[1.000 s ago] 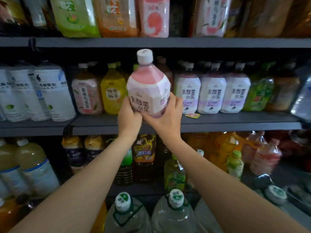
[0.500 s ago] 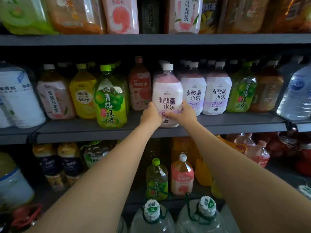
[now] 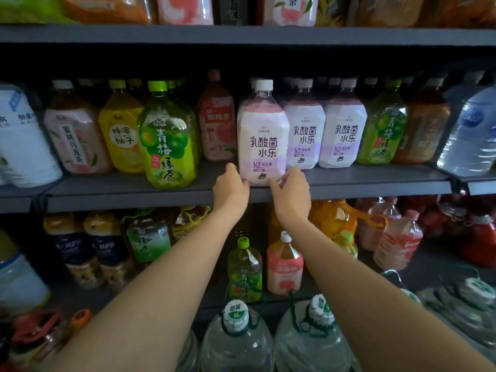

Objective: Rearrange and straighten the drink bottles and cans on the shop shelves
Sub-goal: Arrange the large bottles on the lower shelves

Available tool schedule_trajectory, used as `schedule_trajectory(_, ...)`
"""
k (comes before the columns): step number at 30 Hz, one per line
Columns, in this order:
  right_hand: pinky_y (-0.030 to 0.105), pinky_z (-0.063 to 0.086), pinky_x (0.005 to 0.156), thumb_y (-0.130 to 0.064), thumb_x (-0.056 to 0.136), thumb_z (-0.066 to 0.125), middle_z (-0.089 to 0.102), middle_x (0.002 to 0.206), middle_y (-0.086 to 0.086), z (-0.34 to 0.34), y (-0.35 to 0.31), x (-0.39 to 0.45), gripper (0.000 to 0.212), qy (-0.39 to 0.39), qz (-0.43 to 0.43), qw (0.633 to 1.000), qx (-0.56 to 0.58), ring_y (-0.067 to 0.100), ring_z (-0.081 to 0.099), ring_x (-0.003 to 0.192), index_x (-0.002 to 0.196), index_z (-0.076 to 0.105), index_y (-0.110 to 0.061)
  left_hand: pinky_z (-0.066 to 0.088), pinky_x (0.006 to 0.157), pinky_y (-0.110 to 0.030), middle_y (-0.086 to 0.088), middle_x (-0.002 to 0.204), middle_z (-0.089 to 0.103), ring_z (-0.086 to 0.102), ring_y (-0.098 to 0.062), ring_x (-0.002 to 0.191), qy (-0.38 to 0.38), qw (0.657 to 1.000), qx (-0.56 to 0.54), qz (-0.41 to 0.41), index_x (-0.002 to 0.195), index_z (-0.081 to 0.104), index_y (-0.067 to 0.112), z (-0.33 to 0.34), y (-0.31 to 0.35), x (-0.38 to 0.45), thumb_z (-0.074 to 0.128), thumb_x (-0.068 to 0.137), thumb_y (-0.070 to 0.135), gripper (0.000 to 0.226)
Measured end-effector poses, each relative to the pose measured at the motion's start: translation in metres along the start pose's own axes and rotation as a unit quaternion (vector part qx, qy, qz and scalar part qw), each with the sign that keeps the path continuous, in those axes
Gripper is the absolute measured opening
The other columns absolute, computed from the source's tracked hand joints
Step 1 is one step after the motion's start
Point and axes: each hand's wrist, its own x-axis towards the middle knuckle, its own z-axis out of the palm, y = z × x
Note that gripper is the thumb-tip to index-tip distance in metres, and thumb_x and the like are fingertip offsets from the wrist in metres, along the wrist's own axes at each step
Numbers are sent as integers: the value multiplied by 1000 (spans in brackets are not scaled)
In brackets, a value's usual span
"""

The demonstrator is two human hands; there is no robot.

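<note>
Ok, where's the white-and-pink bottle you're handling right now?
In the head view, the white-and-pink bottle stands on the middle shelf near its front edge, between the red-label bottle and two matching bottles, both hands at its base.

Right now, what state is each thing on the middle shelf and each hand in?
Front white-pink bottle: upright, capped, on the shelf edge, ahead of its row.
Green plum tea bottle: upright, also forward.
Left hand: fingertips at bottle base.
Right hand: fingertips at bottle base.
</note>
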Motion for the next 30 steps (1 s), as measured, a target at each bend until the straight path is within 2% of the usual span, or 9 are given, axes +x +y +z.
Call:
schedule_trajectory(2,37,52,72,-31,93,52,60,90,5,3,9,-24,21,8,-62,997,-39,20,59,83,92,55,-10,41,83,-31,-9,113,57,55,-25,105,53,997,-14,50,111,50,8,4,-23,-20,52,89,8,22)
schedule_trajectory(4,38,53,73,-29,95,48,62,87,5,15,22,-42,22,-57,-119,986,-98,20,61,80,91,57,-9,37,77,-24,-6,111,54,54,-22,102,34,994,26,105,108,51,9,9,-52,-37,52,88,7,20)
schedule_trajectory(8,38,48,93,-15,95,48,52,126,12,64,49,-59,32,-260,-142,929,-220,28,51,116,126,49,-10,41,79,-26,-3,117,50,54,-20,107,-58,985,133,89,112,52,15,10,-112,-45,51,91,13,22)
schedule_trajectory(10,40,39,102,-2,93,46,29,149,13,85,55,-56,52,-318,-134,900,-267,33,35,131,142,34,-13,45,87,-34,-2,121,49,54,-21,109,-94,982,146,76,114,51,17,7,-130,-45,49,92,14,23)
schedule_trajectory(13,40,34,108,6,91,42,7,158,7,111,61,-53,65,-359,-125,871,-310,34,25,139,148,21,-17,44,92,-39,-3,123,48,53,-22,111,-118,979,152,72,115,52,18,8,-142,-44,49,92,14,24)
schedule_trajectory(16,40,33,107,6,91,41,9,157,8,124,64,-55,64,-363,-100,867,-327,33,29,137,148,19,-13,43,91,-37,-5,125,47,50,-24,113,-131,980,135,65,118,50,17,14,-144,-42,49,93,15,25)
schedule_trajectory(23,43,38,101,7,90,45,24,145,15,122,56,-53,49,-337,-108,857,-376,38,29,131,136,42,-10,41,89,-32,-5,127,45,49,-23,114,-169,973,138,80,124,47,18,19,-150,-46,51,94,18,30)
schedule_trajectory(26,41,42,98,6,91,43,40,132,17,120,59,-59,44,-323,-113,872,-350,37,41,123,132,44,-10,42,89,-32,-5,127,46,51,-22,112,-179,971,136,81,124,48,18,14,-155,-47,52,93,19,31)
schedule_trajectory(30,42,47,92,5,88,50,41,125,14,110,63,-68,35,-294,-105,898,-310,37,50,111,121,52,-8,47,91,-36,-5,128,46,53,-22,111,-193,970,128,71,123,47,18,9,-155,-48,53,93,19,31)
